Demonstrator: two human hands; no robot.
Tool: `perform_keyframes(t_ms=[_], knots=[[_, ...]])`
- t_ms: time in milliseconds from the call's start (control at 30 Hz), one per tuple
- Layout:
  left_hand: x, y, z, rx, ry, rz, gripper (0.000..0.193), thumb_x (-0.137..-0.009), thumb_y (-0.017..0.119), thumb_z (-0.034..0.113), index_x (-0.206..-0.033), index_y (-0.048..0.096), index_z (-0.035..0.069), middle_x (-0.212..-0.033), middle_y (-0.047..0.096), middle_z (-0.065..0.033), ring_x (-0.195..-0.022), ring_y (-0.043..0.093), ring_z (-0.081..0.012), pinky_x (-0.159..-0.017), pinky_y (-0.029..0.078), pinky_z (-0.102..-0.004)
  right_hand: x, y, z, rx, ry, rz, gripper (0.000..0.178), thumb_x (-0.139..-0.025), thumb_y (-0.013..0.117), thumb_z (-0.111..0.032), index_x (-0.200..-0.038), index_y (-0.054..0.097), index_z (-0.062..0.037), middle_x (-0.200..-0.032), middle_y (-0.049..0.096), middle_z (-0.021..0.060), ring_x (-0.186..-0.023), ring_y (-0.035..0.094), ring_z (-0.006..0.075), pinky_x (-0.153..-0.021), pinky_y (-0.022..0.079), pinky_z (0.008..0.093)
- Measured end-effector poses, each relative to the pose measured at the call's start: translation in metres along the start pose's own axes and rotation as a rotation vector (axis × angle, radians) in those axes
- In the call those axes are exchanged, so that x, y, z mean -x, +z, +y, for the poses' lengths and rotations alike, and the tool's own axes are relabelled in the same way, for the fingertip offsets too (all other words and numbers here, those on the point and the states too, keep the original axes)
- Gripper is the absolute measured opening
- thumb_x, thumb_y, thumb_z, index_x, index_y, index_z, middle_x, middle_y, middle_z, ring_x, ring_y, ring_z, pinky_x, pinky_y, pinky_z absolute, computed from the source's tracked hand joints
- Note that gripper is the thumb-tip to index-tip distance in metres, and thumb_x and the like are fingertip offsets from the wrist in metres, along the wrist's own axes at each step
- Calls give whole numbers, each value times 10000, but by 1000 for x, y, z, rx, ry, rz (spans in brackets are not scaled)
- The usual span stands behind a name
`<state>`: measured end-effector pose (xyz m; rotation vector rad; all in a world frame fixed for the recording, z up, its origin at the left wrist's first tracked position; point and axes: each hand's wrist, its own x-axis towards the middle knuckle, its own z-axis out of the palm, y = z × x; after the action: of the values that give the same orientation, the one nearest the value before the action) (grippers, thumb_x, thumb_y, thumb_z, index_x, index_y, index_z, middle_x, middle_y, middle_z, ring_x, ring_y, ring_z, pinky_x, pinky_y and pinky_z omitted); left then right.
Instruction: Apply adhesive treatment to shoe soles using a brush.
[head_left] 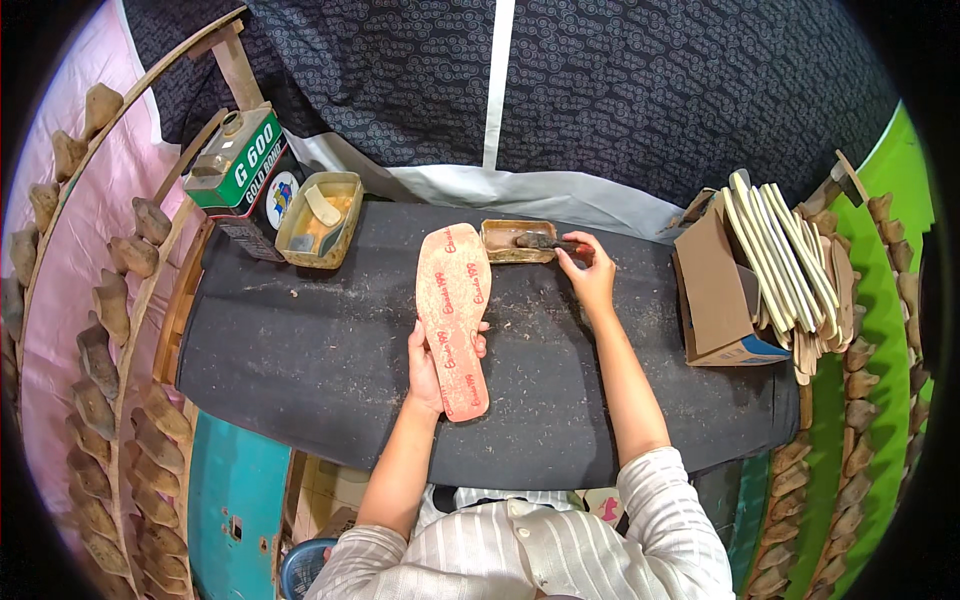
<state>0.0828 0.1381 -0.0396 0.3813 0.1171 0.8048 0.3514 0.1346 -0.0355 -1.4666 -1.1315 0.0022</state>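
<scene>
A pinkish-orange shoe insole (455, 310) with red printing lies upright along my left hand (428, 370), whose fingers wrap round its narrower heel end. My right hand (590, 268) pinches the dark handle of a glue brush (540, 241). The brush's tip dips into a small, shallow rectangular tray (500, 257) just right of the insole's wide end. Brownish residue coats the tray. Whether wet glue is in it I cannot tell.
At the far left stand a green and black metal can (240, 180) and a plastic tub (335, 255) with scraper-like pieces. A cardboard box (715, 290) at the right holds stacked insoles (780, 260). Racks of wooden shoe lasts (95, 410) flank the black-covered table (330, 350).
</scene>
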Motion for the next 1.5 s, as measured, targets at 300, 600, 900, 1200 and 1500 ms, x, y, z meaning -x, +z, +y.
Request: perform_keyframes(t_ms=[300,600,900,1200,1500], knots=[[0,3,0,-14,-5,74,654,-888,360,572,-1271,438,48,-1006,569,-187,-758,538,-243,-705,467,-346,13,-10,14,-84,264,-48,206,-750,735,-68,-931,641,-40,-890,656,8,-790,599,93,-749,475,235],[-1,4,-1,-49,2,93,681,-883,356,585,-1270,432,30,-1005,568,-188,-766,537,-237,-707,462,-343,25,-26,-2,-93,80,21,457,-733,737,-98,-1141,538,-45,-1153,539,95,-1073,534,209,-859,461,333],[0,4,-2,-49,-4,23,669,-903,324,572,-1272,441,27,-1027,580,-200,-775,556,-246,-722,471,-342,57,-19,-113,143,-262,31,332,-728,708,-76,-1043,605,-56,-1012,607,114,-946,580,265,-836,469,342],[13,14,-7,-306,-27,-17,687,-932,244,572,-1290,417,13,-1088,593,-164,-894,610,-262,-790,509,-370,66,17,-126,-596,513,-487,267,-837,672,-123,-1049,599,22,-863,676,64,-704,613,88,-680,485,232],[63,46,-11,-736,110,314,521,-903,568,88,-1363,338,4,-1057,620,-79,-942,584,-98,-835,461,-254,68,9,-129,-688,461,-502,278,-841,667,-107,-1071,606,37,-935,671,69,-835,603,86,-773,480,233]])
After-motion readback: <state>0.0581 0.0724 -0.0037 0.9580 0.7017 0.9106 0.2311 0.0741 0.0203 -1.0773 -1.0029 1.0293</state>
